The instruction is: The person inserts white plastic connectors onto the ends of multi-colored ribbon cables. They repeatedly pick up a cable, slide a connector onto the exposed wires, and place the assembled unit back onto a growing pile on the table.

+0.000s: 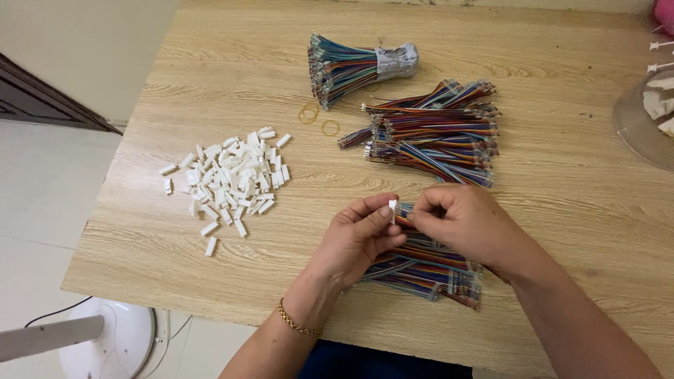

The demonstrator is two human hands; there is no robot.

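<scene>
The left hand (361, 235) pinches a small white connector (392, 206) between thumb and fingertips, just above the near edge of a wooden table (562, 182). The right hand (463, 221) is closed on a short rainbow ribbon cable (401, 219), its fingertips meeting the left hand's at the connector, so the cable end and the connector touch; whether the cable is seated inside cannot be told. Under both hands lies a loose pile of cables (428, 270), partly hidden by the wrists. A larger heap (435, 133) of the same cables lies further back, well apart from the hands. Behind it, a tight bundle (344, 67) lies on its side, bound at one end with silvery wrap. Two rubber bands (319, 121) lie flat between the bundle and the heap. To the left, a scattered pile of connectors (232, 179) sits on the bare wood. A gold bracelet (295, 323) circles the left wrist. A clear bowl (649, 116) shows at the right edge.
</scene>
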